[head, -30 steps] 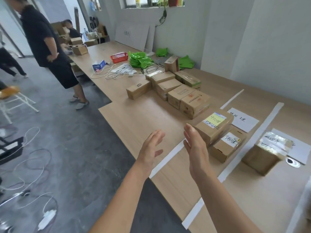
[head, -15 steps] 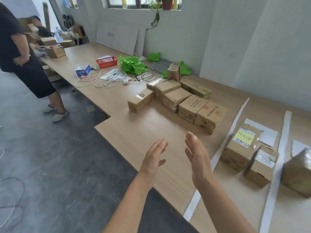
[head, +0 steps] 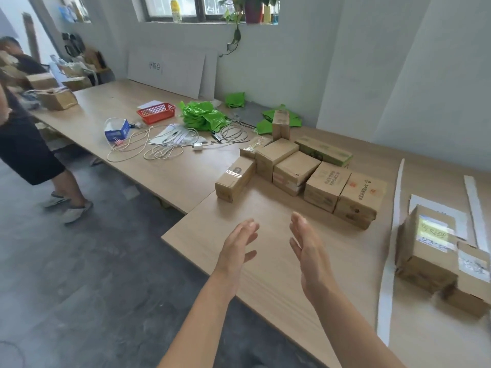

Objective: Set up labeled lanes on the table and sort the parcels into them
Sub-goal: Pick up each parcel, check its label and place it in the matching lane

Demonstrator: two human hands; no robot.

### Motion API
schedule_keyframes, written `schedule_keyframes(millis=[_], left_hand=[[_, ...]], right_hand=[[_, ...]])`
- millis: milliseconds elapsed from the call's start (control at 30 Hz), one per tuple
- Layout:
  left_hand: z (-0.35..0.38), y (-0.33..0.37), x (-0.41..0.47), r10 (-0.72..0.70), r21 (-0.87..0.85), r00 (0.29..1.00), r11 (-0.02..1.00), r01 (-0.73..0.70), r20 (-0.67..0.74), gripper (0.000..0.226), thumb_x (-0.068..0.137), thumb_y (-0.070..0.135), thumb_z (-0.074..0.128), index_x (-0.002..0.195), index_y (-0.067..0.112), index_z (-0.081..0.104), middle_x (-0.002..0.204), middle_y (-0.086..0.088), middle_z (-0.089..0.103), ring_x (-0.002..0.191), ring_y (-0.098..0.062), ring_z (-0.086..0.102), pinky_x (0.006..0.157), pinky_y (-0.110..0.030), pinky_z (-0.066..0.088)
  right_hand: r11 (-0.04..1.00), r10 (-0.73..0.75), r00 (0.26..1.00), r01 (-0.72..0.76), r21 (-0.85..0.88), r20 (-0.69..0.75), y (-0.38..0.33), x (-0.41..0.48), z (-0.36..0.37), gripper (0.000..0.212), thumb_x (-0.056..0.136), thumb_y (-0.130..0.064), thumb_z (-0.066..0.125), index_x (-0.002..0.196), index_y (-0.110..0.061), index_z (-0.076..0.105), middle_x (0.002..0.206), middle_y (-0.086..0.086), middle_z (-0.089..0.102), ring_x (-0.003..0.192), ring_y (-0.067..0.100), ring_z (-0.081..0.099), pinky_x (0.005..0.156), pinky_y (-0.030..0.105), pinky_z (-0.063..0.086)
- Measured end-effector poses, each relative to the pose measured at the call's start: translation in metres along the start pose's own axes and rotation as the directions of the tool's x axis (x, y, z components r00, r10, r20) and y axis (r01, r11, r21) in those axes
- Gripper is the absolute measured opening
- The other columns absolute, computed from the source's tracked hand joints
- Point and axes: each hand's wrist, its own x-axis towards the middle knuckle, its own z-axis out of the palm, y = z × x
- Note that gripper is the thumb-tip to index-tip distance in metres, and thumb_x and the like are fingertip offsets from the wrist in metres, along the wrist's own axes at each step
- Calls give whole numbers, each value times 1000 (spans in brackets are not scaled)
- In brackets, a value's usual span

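Several brown cardboard parcels (head: 326,179) sit packed together on the wooden table (head: 202,229), ahead of my hands. My left hand (head: 236,251) and my right hand (head: 310,256) hover side by side above the near table edge, palms facing each other, fingers apart, holding nothing. White tape strips (head: 390,251) mark lanes on the right. In the first lane stand a parcel with a yellow label (head: 425,251) and a smaller parcel (head: 470,282) beside it, near a white paper label (head: 462,224).
Further back lie white cables (head: 148,150), a red basket (head: 156,112), green bags (head: 202,115) and a blue box (head: 117,128). A person in black (head: 24,144) stands at the left beside the table. Grey floor fills the lower left.
The view has swung left, so the unsorted parcels now sit centre and the lanes slide to the right edge. Both hands stay raised and empty, moving toward the pile.
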Motion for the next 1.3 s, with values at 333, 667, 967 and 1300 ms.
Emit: schedule_keyframes(millis=[333,667,967,1300], left_hand=[[-78,39,122,-56,103,997,993,60,-44,23,107,43,54,124,33,66,133,8,68,122,-9,65,108,-44,52],[-133,63,241,-184,150,980,970,194,-79,39,90,50,66,124,31,65,132,4,69,123,-13,66,106,-45,52],[-145,57,378,-294,209,954,931,300,-57,15,108,38,51,104,31,64,118,8,68,114,-10,61,100,-40,44],[-143,44,510,-507,348,856,823,449,96,25,111,37,45,107,25,66,90,20,77,63,17,63,60,-16,46]], right_hand=[[997,39,998,-35,71,-52,35,131,85,45,114,-39,41,155,-25,52,159,-10,50,146,7,46,128,41,32],[987,155,981,-149,60,-113,59,236,134,46,113,-41,42,156,-26,51,160,-11,49,148,7,44,129,45,31],[955,293,939,-297,3,-180,88,325,161,66,105,-64,42,160,-27,45,165,-12,43,150,7,41,129,46,29],[901,408,845,-433,4,-347,120,430,204,75,100,-69,44,160,-25,46,166,-8,42,153,12,38,129,49,28]])
